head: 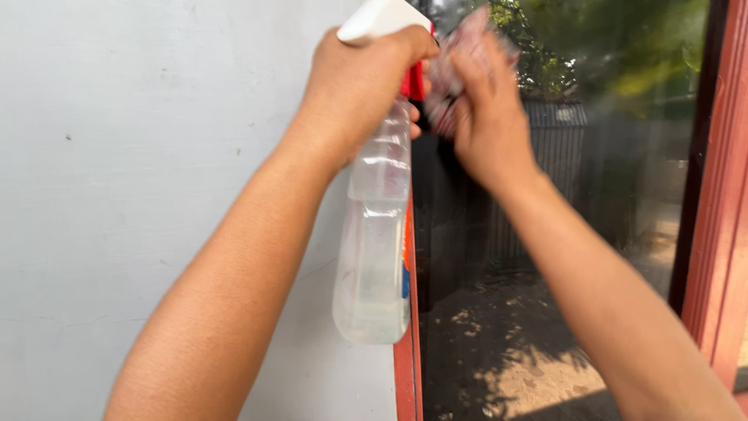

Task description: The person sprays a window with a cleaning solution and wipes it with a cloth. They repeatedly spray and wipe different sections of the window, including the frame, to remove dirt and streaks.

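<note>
Item: my left hand (354, 86) clenched on a clear plastic spray bottle with red-and-white trigger head (375, 234), just left of the red-framed glass pane (561, 234); right hand (487, 117) grasping a blurred crumpled cloth (456, 66) against it; I judge spray-and-wipe underway, steady aim needed.

wall (156, 156): pale grey | window glass (592, 195): reflective | frame (721, 195): red

The clear, glossy plastic spray bottle (372, 234) has a white and red plastic trigger head at 12 o'clock. The reddish patterned cloth (452, 70) looks soft and blurred. The glass pane (561, 234) is smooth and reflective, the red-painted frame (721, 218) semi-gloss, the grey wall (140, 156) matt.
</note>
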